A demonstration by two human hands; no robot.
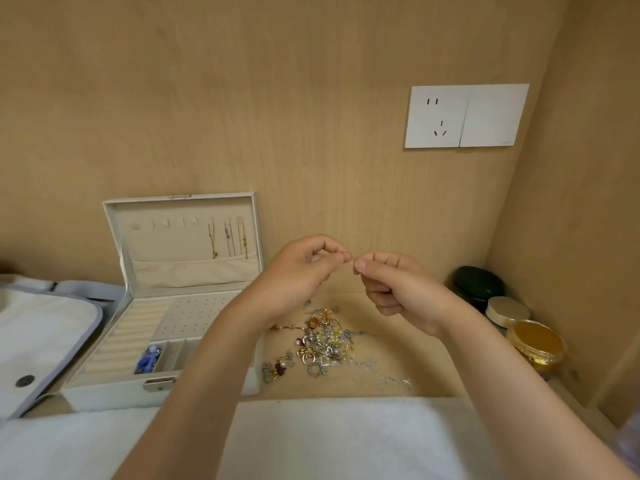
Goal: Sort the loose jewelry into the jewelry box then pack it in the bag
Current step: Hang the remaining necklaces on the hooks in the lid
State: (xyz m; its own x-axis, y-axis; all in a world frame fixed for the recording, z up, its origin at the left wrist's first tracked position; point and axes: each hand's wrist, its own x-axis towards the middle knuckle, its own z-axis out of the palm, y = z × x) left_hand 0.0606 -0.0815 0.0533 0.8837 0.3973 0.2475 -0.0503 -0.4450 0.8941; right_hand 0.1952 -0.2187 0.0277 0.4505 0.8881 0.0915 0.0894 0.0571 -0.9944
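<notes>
Forearms reach forward, left hand (304, 268) and right hand (398, 285) meeting fingertip to fingertip, pinching a gold piece (351, 260).

Jewelry box (104, 396): matt cream velvety lining, metal clasp (159, 383). Loose jewelry (322, 344): shiny gold/silver metal. Wall (277, 98): matt wood-grain.

1 wide-angle camera, worn on the head, is looking forward and down at the table (436, 368), sitting close above the left hand (298, 271) and right hand (398, 289), and facing the wood-panel wall (311, 98).
</notes>
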